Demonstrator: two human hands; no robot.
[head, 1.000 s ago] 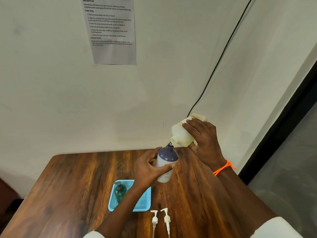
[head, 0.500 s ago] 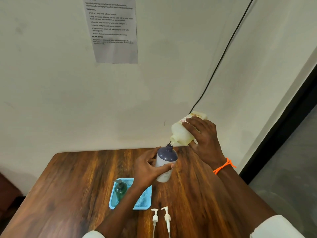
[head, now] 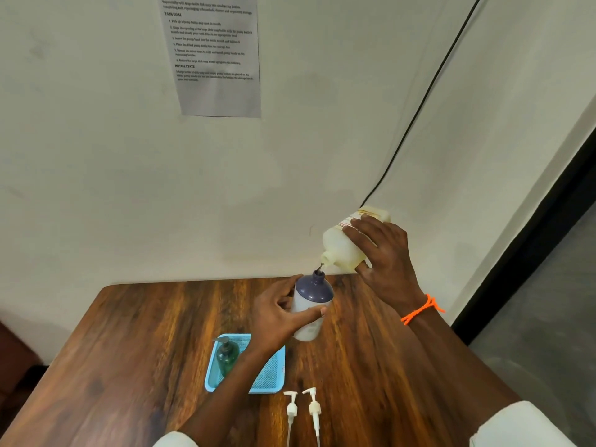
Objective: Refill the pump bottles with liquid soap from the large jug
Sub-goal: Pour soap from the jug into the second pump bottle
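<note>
My left hand (head: 277, 314) grips a white pump bottle (head: 311, 309) with a dark blue shoulder and an open neck, held above the wooden table (head: 129, 350). My right hand (head: 385, 253) holds the pale yellow jug (head: 342, 248) tipped down to the left, its spout just above the bottle's mouth. A thin dark stream runs from the spout into the neck. A green pump bottle (head: 227, 356) stands in the blue tray (head: 271, 379). Two white pump heads (head: 303, 411) lie on the table near me.
A printed sheet (head: 216, 53) hangs on the wall behind the table. A black cable (head: 419, 104) runs down the wall to the table's back edge. A dark door frame (head: 532, 237) stands at the right.
Both hands, the bottle and the jug have stayed almost as they were. The jug has tilted a touch more and the view has shifted slightly.
</note>
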